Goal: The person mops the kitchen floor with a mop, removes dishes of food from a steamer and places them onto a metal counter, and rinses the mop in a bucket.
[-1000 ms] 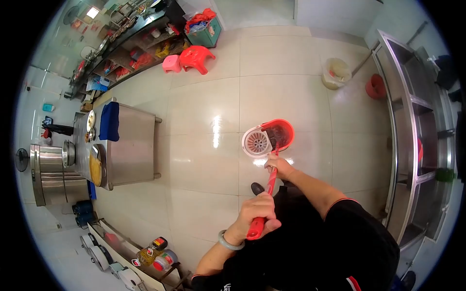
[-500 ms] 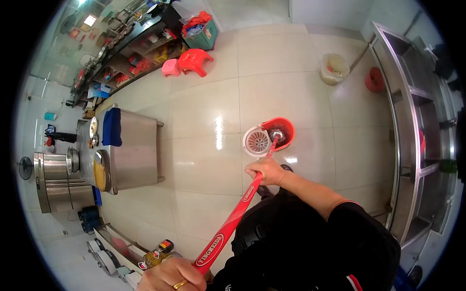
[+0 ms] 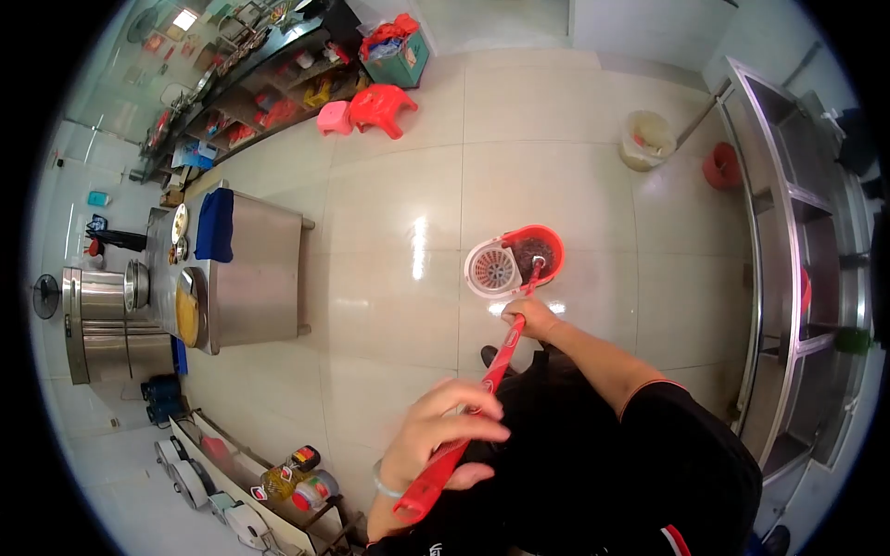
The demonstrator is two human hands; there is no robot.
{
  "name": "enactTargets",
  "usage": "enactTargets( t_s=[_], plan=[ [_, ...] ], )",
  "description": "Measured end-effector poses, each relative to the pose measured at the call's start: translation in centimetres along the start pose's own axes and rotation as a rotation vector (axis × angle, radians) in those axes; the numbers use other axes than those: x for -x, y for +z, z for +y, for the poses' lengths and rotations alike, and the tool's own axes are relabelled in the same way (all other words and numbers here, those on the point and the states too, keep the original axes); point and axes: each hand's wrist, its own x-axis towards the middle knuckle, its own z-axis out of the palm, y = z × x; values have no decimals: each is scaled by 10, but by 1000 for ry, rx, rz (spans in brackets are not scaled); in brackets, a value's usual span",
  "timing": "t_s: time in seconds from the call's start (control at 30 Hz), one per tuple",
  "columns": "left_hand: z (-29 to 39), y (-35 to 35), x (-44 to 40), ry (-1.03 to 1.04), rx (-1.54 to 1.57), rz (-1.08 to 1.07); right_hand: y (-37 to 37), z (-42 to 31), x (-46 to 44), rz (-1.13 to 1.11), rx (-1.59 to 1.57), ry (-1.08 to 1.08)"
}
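A red mop handle slants from the red and white bucket up toward my body. Its lower end stands in the bucket's red compartment, where the dark mop head is partly visible. Beside that compartment is the white spin basket. My right hand is closed round the handle's lower part. Nearer my body, my left hand, with a bracelet at the wrist, lies loosely about the handle's upper part, its fingers spread and not wrapped tight.
On the left stands a steel table with a blue cloth. Red and pink stools are by the shelves. At the upper right are a pale bucket and a red bucket. A metal rack lines the right side.
From half a second ago, my left hand has moved up and right in view, and its fingers have loosened. The handle has tilted more upright. My right hand has shifted slightly right, still gripping.
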Motion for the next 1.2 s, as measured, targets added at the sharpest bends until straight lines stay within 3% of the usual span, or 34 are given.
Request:
enactTargets(
  t_s=[0.1, 0.2, 0.23, 0.27, 0.3, 0.33, 0.37, 0.43, 0.53, 0.57, 0.63, 0.7, 0.87, 1.13, 1.2],
  plan=[
    [-24, 19, -6, -145, 63, 0, 5, 25, 6, -4, -26, 4],
    [-64, 33, -2, -116, 110, 24, 4, 38, 6, -27, -8, 1],
    [-77, 35, -8, 120, 89, 37, 2, 37, 3, -54, 16, 7],
    [-80, 38, -6, 121, 85, 35, 2, 34, 2, -51, 14, 4],
    [-75, 41, -7, 216, 189, 168, -1, 25, 1, -70, 128, 22],
    [-69, 43, -7, 311, 295, 298, -6, 14, -3, -88, 244, 41],
    [-47, 39, 1, 59, 284, 365, -13, -5, -9, -82, 243, 45],
    [-5, 31, -24, 350, 409, 424, -23, -40, -13, 217, -17, -96],
    [41, 9, -26, 325, 382, 350, -31, -41, -25, 184, -59, -107],
    [49, 2, -24, 373, 429, 286, -23, -23, -27, 106, 49, -108],
    [63, -11, -17, 432, 412, 259, -14, -5, -25, 87, -67, -29],
    [75, -24, -10, 491, 464, 98, -5, 11, -24, 6, 82, -129],
    [112, -58, 37, 563, 409, 101, -26, -69, -38, -171, 29, -94],
    [157, -89, 106, 723, 397, -21, -14, -136, -30, -237, 165, -284],
    [167, -75, 131, 785, 437, 233, -17, -163, -33, -331, 223, -276]
  ],
)
